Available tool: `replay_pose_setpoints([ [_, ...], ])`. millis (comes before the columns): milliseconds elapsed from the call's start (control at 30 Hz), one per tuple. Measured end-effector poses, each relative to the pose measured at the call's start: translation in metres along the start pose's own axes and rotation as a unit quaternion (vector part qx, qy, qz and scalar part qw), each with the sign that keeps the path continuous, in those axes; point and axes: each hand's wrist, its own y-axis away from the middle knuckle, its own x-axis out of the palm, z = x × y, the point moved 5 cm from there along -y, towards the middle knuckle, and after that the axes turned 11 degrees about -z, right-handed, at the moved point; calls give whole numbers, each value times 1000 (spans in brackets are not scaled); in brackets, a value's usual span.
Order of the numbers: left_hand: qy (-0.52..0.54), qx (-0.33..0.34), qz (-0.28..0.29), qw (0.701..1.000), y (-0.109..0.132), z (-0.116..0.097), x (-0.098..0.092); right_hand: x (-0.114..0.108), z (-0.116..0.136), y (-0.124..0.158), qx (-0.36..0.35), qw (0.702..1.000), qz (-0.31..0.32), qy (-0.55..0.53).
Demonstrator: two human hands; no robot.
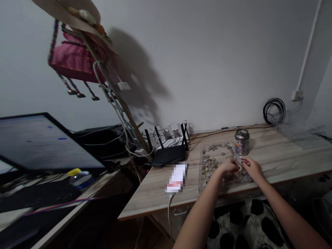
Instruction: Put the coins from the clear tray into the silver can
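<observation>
Many coins [209,165] lie spread in a shallow see-through tray [200,180] on the wooden desk. Over the tray's right part, my left hand [230,166] is closed, its fingertips pinched around something small and pale. Close beside it, at the tray's right edge, my right hand [252,168] also has its fingers pinched together. A thin, whitish, see-through piece shows between the two hands, too small to name. Just behind them a round metal can [242,142] with a printed picture stands upright, with a slot in its top.
A phone [176,178] with a white cable lies left of the tray, before a black router [169,155]. Behind stands a pole hung with cables and a pink bag [74,58]. A monitor [46,145] is far left; coiled black cable [274,110] leans at the wall.
</observation>
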Motion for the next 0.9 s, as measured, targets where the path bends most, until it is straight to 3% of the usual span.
replay_pose_setpoints([
  [100, 173, 8, -67, 983, 8, -1, -35, -9, 25, -1, -92, 992, -22, 87],
  [167, 264, 16, -111, 958, 16, 3, -59, -3, 48, 0, -163, 978, 18, 132],
  [267, 366, 25, -168, 915, 28, 11, -87, 32, 78, 7, -197, 947, 201, 154],
  [367, 534, -6, -220, 816, 39, 23, -103, 73, 97, 20, -176, 882, 383, 213],
  [433, 617, -31, -231, 752, 46, 29, -105, 91, 105, 25, -161, 842, 442, 264],
  [467, 632, -37, -229, 739, 48, 30, -105, 97, 108, 26, -157, 830, 455, 282],
  [633, 637, -44, -217, 739, 52, 31, -103, 106, 118, 32, -149, 807, 490, 294],
  [767, 634, -52, -239, 734, 50, 34, -100, 105, 119, 36, -135, 798, 512, 289],
  [900, 613, -36, -237, 753, 49, 35, -99, 105, 117, 32, -108, 801, 526, 266],
])
